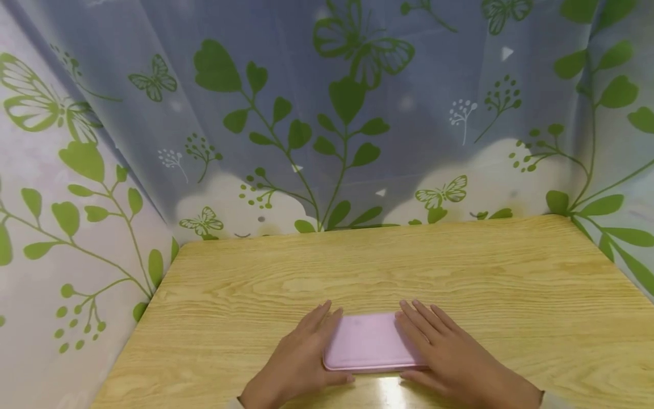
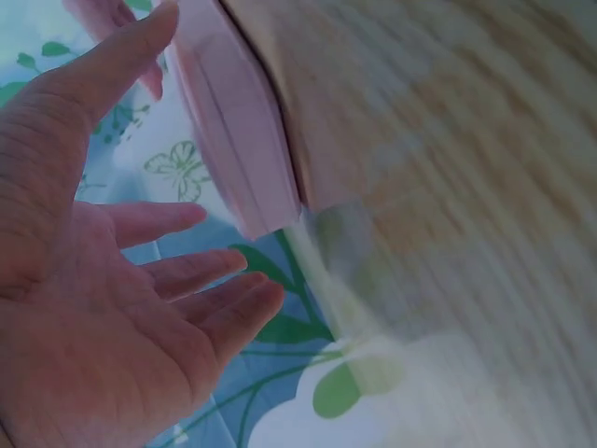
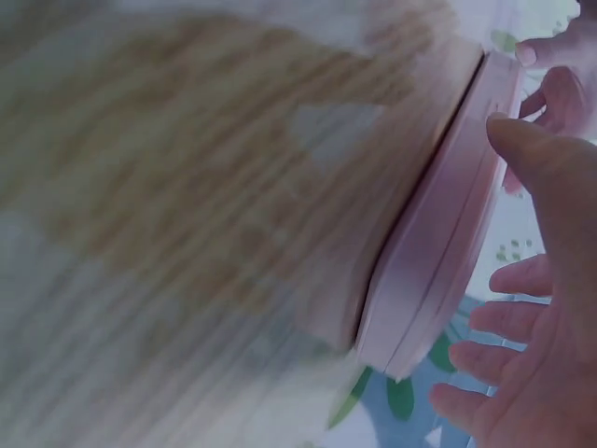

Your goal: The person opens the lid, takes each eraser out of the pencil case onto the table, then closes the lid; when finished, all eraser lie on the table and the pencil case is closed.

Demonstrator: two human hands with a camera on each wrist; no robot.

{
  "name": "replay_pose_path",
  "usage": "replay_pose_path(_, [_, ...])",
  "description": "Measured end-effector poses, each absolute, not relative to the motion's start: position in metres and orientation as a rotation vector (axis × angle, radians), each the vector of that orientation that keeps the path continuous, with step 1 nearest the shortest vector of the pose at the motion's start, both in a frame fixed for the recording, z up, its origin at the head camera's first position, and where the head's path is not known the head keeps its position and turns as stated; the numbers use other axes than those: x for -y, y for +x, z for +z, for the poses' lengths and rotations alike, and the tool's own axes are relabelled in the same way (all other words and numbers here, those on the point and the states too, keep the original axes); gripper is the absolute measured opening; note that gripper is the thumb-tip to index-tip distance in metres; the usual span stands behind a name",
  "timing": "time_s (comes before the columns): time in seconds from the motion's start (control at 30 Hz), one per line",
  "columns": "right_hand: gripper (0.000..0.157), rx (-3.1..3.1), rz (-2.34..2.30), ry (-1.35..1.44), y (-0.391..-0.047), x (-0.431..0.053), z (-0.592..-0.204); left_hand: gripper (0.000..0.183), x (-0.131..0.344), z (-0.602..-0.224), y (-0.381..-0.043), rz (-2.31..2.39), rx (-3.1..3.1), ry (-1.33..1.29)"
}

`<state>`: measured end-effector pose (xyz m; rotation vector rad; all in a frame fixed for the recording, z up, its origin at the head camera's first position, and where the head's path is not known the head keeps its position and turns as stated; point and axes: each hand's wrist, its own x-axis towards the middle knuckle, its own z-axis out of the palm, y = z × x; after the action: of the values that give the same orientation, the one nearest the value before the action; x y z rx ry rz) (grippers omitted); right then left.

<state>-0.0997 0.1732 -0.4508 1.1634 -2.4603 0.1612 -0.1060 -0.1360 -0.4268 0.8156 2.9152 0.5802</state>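
A pink case (image 1: 365, 343) lies flat on the wood-grain table (image 1: 240, 284), between the person's two hands. The left hand (image 1: 301, 352) is by its left end. The right hand (image 1: 455, 355) is by its right end, with fingers partly over the top. Both hands have mostly straight fingers, a little apart, and pinch nothing. I can't tell if they touch it. The case seems shut, down flat, and not lifted or opened.
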Motion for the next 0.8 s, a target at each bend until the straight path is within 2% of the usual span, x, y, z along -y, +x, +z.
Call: replay_pose_path(0.8, [0.064, 2.385, -0.106, 1.294, -0.102, -0.144, -0.451, 0.094, 0.126, -0.428, -0.118, 0.424, -2.938, 0.975])
